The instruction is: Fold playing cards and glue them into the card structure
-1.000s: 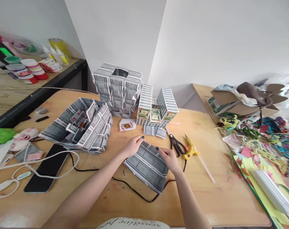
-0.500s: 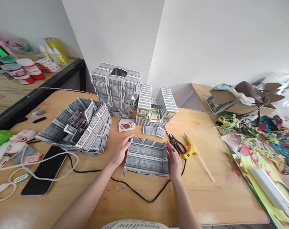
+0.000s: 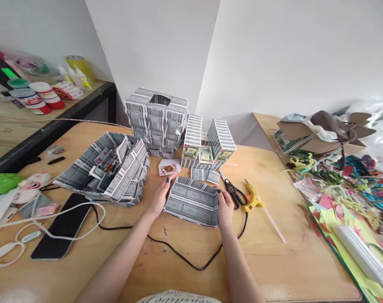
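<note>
A shallow tray made of grey patterned playing cards (image 3: 191, 203) lies tilted in front of me, its inside facing up. My left hand (image 3: 160, 195) is at its left edge, fingers curved along the side. At the right edge, my right hand (image 3: 225, 206) pinches the wall between thumb and fingers. Just behind the tray are a pile of face-up cards (image 3: 168, 167) and small folded card pieces (image 3: 205, 175). Black scissors (image 3: 234, 192) and a yellow glue gun (image 3: 253, 198) lie right of my right hand.
A large card-built box (image 3: 156, 122) and stacked card packs (image 3: 193, 141) stand at the back. On the left are a card basket holding loose cards (image 3: 80, 162), a phone (image 3: 60, 229) and a white cable. A black cord crosses in front. Coloured scraps (image 3: 339, 227) lie right.
The tray has turned slightly clockwise, its right side nearer me. My right hand has closed on its right wall and moved a little left. The view has shifted slightly.
</note>
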